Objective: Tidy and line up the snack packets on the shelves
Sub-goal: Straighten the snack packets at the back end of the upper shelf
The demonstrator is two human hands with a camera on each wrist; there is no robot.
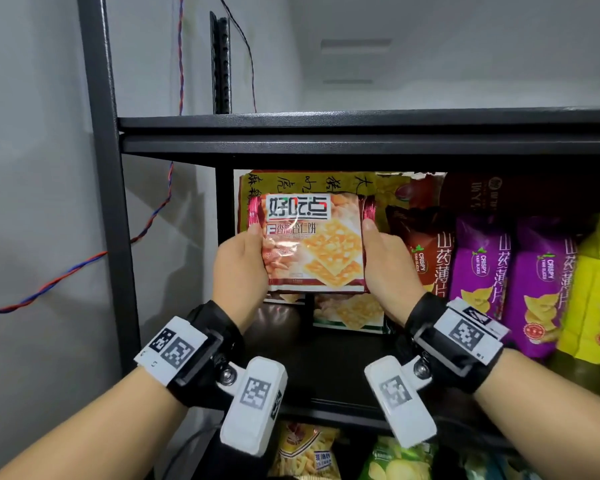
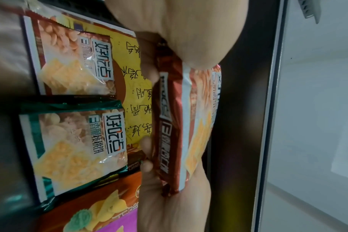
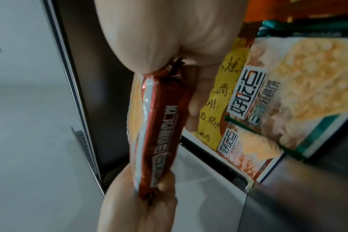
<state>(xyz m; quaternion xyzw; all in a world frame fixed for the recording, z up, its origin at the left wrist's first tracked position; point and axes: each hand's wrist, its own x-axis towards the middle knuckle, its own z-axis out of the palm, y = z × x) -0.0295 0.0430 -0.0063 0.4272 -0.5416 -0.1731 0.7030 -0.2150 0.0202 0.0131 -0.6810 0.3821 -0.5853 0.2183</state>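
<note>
I've got both hands clamped on the red cracker packet (image 1: 314, 244): left hand (image 1: 239, 263), right hand (image 1: 388, 261). It faces me upright, above the shelf (image 1: 343, 386), equally near both.

Bare forearms. Behind the fingers, each wrist wears a black strap (image 1: 440, 344) carrying white blocks (image 1: 174, 348) printed with black square-patterned markers, fastened with silver screws (image 1: 228, 375).
</note>
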